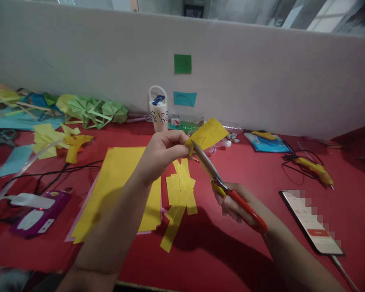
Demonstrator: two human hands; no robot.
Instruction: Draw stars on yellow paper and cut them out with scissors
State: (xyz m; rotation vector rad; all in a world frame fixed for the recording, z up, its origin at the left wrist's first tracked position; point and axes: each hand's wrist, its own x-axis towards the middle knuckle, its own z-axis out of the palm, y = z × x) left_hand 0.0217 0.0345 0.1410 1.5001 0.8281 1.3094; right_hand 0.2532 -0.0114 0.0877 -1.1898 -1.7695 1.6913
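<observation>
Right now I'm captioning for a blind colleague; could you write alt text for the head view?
The right hand holds red-handled scissors, their tips at a marked yellow paper piece in the left hand. Below, yellow paper strips and larger yellow sheets lie on a red table; a white tumbler stands behind.

Your head cam's facing forward and down, pretty close: left hand (158,156) and right hand (235,198) mid-frame, table (255,172) lower, wall (246,73) up top.

Scissors (247,210), stacked yellow paper (121,166), folded paper shapes (89,109) and glue guns (318,169) (one on either side) at a red counter (255,172) before a pale partition (246,73) mark this as a craft workspace.
</observation>
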